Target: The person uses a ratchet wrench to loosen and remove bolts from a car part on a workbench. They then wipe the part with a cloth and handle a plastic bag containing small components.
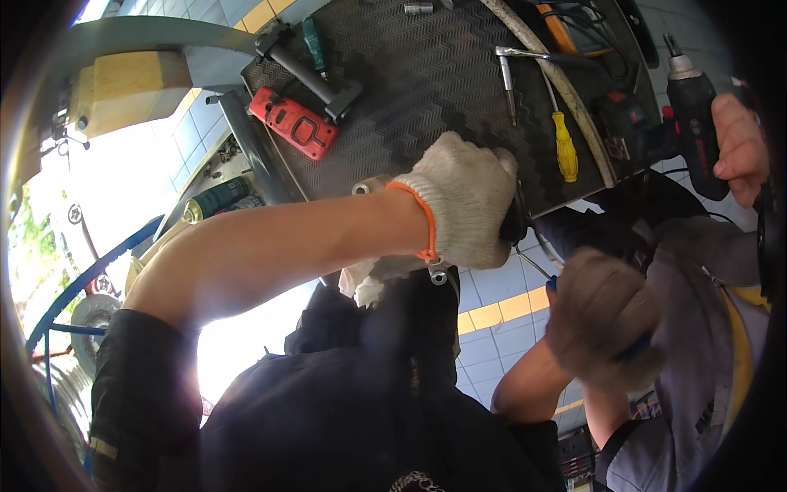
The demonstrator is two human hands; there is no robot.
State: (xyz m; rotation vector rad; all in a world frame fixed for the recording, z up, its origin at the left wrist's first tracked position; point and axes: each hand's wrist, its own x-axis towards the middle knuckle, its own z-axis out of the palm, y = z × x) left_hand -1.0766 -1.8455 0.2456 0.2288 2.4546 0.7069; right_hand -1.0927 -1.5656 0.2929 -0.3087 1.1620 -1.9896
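Note:
My left hand [471, 201], in a white knitted glove with an orange cuff, is closed at the front edge of the black ribbed mat [410, 82]. A dark rounded part [514, 220] shows beside its fingers, which are mostly hidden. Beneath that wrist is a metal piece with a round hole [439, 275], partly covered by my arm, next to a whitish cloth [366, 280]. Lower right, my right hand [602, 316], in a greyish glove blurred by motion, is wrapped around a blue-handled tool [552, 284]. Blue shows on both sides of the fist; the tool's kind is unclear.
At right, a co-worker's hand [740, 148] holds a black cordless driver [695, 119]. Around the mat lie a red case [293, 123], green screwdriver [314, 43], yellow screwdriver [565, 148], metal wrench [507, 80], pale hose [566, 86] and orange meter [564, 31]. A spray can [217, 199] lies left.

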